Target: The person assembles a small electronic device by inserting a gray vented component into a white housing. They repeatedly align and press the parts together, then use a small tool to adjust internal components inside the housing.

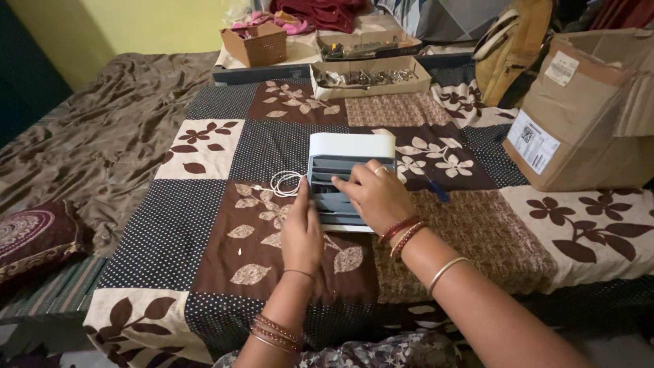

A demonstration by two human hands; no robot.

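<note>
A small white box-shaped device with grey-blue slats (347, 163) lies on a patchwork bedspread (204, 225). My right hand (373, 196) rests on top of its slatted front, fingers spread across the slats. My left hand (302, 232) presses edge-on against the device's left side. A coiled white cable (285, 183) lies just left of the device, touching it. A thin blue pen-like object (434, 187) lies to the right of my right hand.
A large open cardboard box (586, 116) stands at the right. Behind the device sit a shallow cardboard tray of small metal parts (371, 76), a small brown basket (255, 45) and a tan bag (511, 48). A dark cushion (34, 235) lies at the left.
</note>
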